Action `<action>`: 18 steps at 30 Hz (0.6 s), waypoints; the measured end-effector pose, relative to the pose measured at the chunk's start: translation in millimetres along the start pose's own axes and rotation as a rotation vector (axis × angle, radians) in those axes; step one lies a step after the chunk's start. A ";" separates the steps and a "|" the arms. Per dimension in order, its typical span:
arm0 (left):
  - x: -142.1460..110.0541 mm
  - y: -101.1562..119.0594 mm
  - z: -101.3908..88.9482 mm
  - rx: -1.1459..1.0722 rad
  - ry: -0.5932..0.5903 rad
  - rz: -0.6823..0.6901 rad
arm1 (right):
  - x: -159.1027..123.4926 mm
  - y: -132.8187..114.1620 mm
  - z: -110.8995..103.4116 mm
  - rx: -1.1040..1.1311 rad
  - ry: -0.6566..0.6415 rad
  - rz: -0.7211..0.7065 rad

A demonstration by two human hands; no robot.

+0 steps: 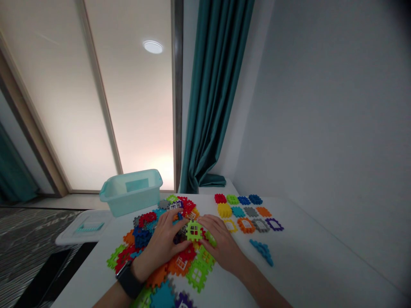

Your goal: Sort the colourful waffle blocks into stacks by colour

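Observation:
A heap of colourful interlocking plastic tiles [150, 226] lies on the white table [308, 265]. Both hands rest on the heap. My left hand [163, 241], with a black watch on the wrist, has its fingers curled over the tiles. My right hand [221, 244] lies beside it. Between the two hands stands a light green window tile [194, 231], pinched by the fingertips of both. To the right, sorted tiles [245, 211] lie in neat rows by colour. A blue triangular piece [262, 250] lies apart near my right hand.
A pale teal plastic bin [131, 191] stands at the table's far left. Its lid [86, 226] lies beside it at the left edge. A teal curtain [213, 94] hangs behind, and a white wall runs along the right.

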State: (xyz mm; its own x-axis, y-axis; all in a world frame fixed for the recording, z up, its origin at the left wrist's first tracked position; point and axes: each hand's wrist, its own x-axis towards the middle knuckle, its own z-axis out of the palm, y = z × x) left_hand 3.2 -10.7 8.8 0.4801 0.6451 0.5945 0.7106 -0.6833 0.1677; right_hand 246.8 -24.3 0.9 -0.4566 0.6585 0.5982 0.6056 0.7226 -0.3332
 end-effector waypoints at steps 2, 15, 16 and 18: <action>0.6 0.5 -1.4 -0.007 -0.015 0.008 | 0.0 -0.8 -1.3 0.031 -0.031 0.021; 0.6 1.1 0.7 -0.055 0.002 -0.008 | -1.4 -2.1 6.2 0.054 0.026 0.029; 0.8 -0.1 0.8 -0.050 0.005 -0.002 | -1.5 -1.8 6.6 0.056 0.022 0.031; 1.1 -3.5 0.5 -0.036 0.007 0.022 | -1.6 -1.1 6.6 0.058 0.012 0.041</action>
State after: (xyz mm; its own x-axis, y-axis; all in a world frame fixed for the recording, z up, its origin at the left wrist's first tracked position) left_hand 1.5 -7.4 8.5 0.4916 0.6273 0.6039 0.6809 -0.7092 0.1824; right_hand 242.5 -24.8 -4.5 -0.4243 0.6854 0.5918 0.5844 0.7065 -0.3993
